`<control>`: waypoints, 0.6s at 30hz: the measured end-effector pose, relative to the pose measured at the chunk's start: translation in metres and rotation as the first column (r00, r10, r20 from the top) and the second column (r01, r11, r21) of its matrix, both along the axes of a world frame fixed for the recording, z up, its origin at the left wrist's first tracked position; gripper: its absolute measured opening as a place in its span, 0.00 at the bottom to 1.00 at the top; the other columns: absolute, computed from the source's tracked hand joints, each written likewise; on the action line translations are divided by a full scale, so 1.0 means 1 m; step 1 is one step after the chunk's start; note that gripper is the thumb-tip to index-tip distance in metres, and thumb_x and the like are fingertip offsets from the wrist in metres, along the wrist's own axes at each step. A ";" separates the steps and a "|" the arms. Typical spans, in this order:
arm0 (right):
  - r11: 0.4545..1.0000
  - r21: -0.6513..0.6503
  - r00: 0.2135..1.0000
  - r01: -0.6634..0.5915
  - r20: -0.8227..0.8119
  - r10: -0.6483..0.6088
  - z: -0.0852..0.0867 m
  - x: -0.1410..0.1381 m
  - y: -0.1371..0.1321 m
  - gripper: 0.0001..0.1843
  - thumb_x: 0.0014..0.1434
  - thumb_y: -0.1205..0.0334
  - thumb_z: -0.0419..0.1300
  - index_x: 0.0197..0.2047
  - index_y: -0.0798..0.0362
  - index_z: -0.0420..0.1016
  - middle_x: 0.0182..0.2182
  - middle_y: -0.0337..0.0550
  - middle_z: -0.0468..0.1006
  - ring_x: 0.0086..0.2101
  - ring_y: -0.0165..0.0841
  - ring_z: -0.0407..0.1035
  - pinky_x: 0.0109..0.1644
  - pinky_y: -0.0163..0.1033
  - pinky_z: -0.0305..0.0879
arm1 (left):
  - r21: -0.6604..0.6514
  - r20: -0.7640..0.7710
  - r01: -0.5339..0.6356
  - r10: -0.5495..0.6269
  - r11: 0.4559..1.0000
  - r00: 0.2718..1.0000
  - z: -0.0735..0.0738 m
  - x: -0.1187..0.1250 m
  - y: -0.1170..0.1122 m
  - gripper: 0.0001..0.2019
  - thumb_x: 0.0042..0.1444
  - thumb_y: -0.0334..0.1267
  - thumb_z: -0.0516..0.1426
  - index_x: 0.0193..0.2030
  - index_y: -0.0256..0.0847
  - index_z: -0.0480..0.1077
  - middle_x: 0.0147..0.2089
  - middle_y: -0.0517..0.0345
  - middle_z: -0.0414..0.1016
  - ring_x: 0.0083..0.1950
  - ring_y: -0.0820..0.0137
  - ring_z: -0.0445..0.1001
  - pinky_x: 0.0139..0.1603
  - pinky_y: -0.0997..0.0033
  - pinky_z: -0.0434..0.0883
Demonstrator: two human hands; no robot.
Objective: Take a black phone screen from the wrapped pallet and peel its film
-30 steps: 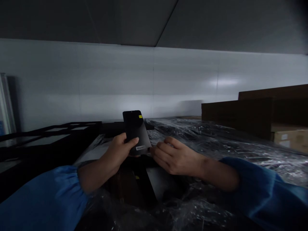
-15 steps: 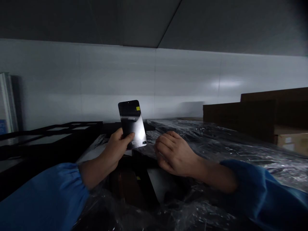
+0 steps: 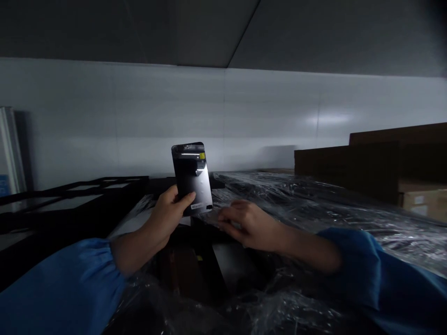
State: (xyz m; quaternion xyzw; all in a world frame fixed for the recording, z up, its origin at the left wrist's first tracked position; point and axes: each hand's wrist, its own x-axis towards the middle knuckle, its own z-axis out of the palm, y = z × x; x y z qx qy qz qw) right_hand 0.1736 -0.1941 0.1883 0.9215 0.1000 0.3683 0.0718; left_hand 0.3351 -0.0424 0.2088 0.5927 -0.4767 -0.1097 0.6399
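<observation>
A dark, glossy phone screen [image 3: 190, 179] stands nearly upright in my left hand [image 3: 169, 209], whose thumb lies across its lower front. A yellow tab [image 3: 202, 156] marks its upper right corner, and a small pale label [image 3: 197, 205] sits near the bottom. My right hand [image 3: 246, 223] is just right of the screen's lower corner, apart from it, fingers curled into a pinch. Whatever might be between those fingertips is too small and dim to make out. Below both hands, a black tray [image 3: 209, 260] has dark panels lying in its compartments.
Crumpled clear plastic film [image 3: 314, 204] covers the surface on the right and in front. Black frames with compartments [image 3: 104, 200] extend to the left. Cardboard boxes [image 3: 345, 172] stand at the right. Behind everything is a pale wall [image 3: 167, 107].
The phone screen has tilted slightly in my left hand, so its reflections have shifted. My right hand has moved a little left and its fingers have come together into a pinch.
</observation>
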 end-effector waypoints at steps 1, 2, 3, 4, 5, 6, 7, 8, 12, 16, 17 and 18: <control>0.998 0.052 0.997 0.019 -0.077 -0.015 0.001 -0.002 0.002 0.05 0.64 0.68 0.56 0.36 0.55 0.73 0.27 0.39 0.77 0.28 0.28 0.69 0.34 0.35 0.61 | 0.000 0.002 -0.005 0.005 1.000 1.000 0.001 -0.001 0.000 0.18 0.58 0.46 0.61 0.49 0.36 0.72 0.46 0.47 0.77 0.47 0.57 0.75 0.44 0.58 0.71; 0.995 0.092 0.987 0.042 -0.160 -0.026 0.001 -0.004 0.004 0.05 0.64 0.68 0.56 0.37 0.54 0.74 0.27 0.39 0.77 0.28 0.28 0.69 0.33 0.35 0.60 | 0.006 0.001 -0.015 0.015 1.000 1.000 0.001 -0.002 0.001 0.17 0.59 0.45 0.61 0.49 0.35 0.72 0.47 0.47 0.77 0.48 0.57 0.75 0.45 0.58 0.72; 0.992 0.109 0.972 0.064 -0.233 -0.037 0.002 -0.007 0.005 0.06 0.64 0.68 0.56 0.38 0.54 0.74 0.27 0.39 0.78 0.27 0.27 0.69 0.32 0.35 0.59 | 0.020 -0.008 -0.027 0.027 0.999 1.000 0.002 -0.004 0.001 0.16 0.60 0.43 0.61 0.50 0.35 0.71 0.47 0.47 0.77 0.48 0.57 0.76 0.46 0.59 0.72; 0.992 0.100 0.957 0.083 -0.287 -0.051 0.002 -0.009 0.006 0.06 0.64 0.68 0.56 0.38 0.54 0.74 0.27 0.39 0.78 0.26 0.27 0.68 0.31 0.34 0.58 | 0.039 -0.025 -0.029 0.030 0.999 0.999 0.003 -0.006 0.001 0.16 0.61 0.41 0.61 0.52 0.35 0.71 0.48 0.47 0.77 0.48 0.58 0.76 0.46 0.60 0.73; 0.993 0.063 0.943 0.102 -0.324 -0.076 0.001 -0.012 0.007 0.06 0.63 0.68 0.56 0.37 0.53 0.74 0.27 0.38 0.78 0.25 0.26 0.67 0.29 0.35 0.57 | 0.067 -0.057 -0.013 0.017 0.998 0.998 0.004 -0.009 0.002 0.17 0.62 0.39 0.61 0.56 0.35 0.69 0.49 0.47 0.77 0.48 0.59 0.77 0.45 0.61 0.74; 0.992 0.003 0.930 0.126 -0.348 -0.117 0.000 -0.014 0.007 0.05 0.62 0.69 0.57 0.36 0.53 0.74 0.25 0.38 0.77 0.24 0.26 0.66 0.27 0.35 0.55 | 0.097 -0.102 0.004 0.006 0.995 0.995 0.006 -0.011 0.002 0.21 0.62 0.37 0.61 0.61 0.37 0.66 0.50 0.47 0.77 0.47 0.61 0.77 0.44 0.64 0.74; 0.986 -0.071 0.917 0.152 -0.361 -0.167 -0.002 -0.015 0.006 0.04 0.60 0.69 0.58 0.34 0.53 0.74 0.23 0.38 0.76 0.23 0.27 0.64 0.26 0.36 0.53 | 0.124 -0.147 0.012 0.006 0.992 0.989 0.007 -0.013 0.002 0.28 0.61 0.36 0.62 0.66 0.38 0.62 0.50 0.47 0.76 0.45 0.63 0.78 0.41 0.66 0.75; 0.972 -0.149 0.905 0.182 -0.362 -0.225 -0.004 -0.017 0.005 0.04 0.58 0.70 0.60 0.33 0.54 0.74 0.22 0.37 0.75 0.22 0.27 0.63 0.25 0.36 0.52 | 0.154 -0.179 0.017 0.011 0.988 0.984 0.009 -0.014 0.003 0.36 0.60 0.36 0.63 0.72 0.41 0.54 0.50 0.48 0.76 0.42 0.65 0.78 0.37 0.68 0.76; 0.909 -0.322 0.880 0.264 -0.306 -0.363 -0.008 -0.019 0.002 0.05 0.55 0.74 0.62 0.32 0.55 0.75 0.20 0.38 0.74 0.19 0.28 0.61 0.27 0.39 0.53 | 0.368 -0.091 0.032 0.002 0.929 0.996 0.021 -0.016 0.011 0.44 0.55 0.38 0.66 0.75 0.45 0.50 0.43 0.50 0.76 0.31 0.67 0.76 0.23 0.73 0.72; 0.875 -0.219 0.803 0.432 -0.347 -0.483 0.005 -0.022 0.011 0.09 0.60 0.74 0.58 0.39 0.56 0.78 0.24 0.43 0.79 0.22 0.31 0.69 0.24 0.37 0.48 | 0.594 0.147 0.068 -0.192 0.801 0.970 0.031 -0.016 0.023 0.17 0.53 0.40 0.64 0.50 0.41 0.79 0.40 0.52 0.79 0.38 0.65 0.77 0.31 0.75 0.70; 0.850 -0.198 0.764 0.488 -0.374 -0.525 0.009 -0.023 0.013 0.10 0.61 0.73 0.57 0.41 0.57 0.78 0.26 0.45 0.80 0.24 0.32 0.71 0.24 0.37 0.47 | 0.615 0.177 0.078 -0.234 0.785 0.956 0.029 -0.017 0.025 0.16 0.53 0.41 0.64 0.49 0.43 0.80 0.39 0.53 0.80 0.38 0.65 0.77 0.33 0.75 0.69; 0.831 -0.184 0.735 0.525 -0.393 -0.552 0.012 -0.023 0.014 0.10 0.63 0.72 0.55 0.43 0.57 0.78 0.28 0.47 0.81 0.26 0.34 0.73 0.24 0.37 0.47 | 0.629 0.180 0.101 -0.271 0.770 0.946 0.026 -0.017 0.025 0.17 0.52 0.42 0.63 0.50 0.43 0.80 0.38 0.54 0.80 0.38 0.65 0.77 0.35 0.74 0.69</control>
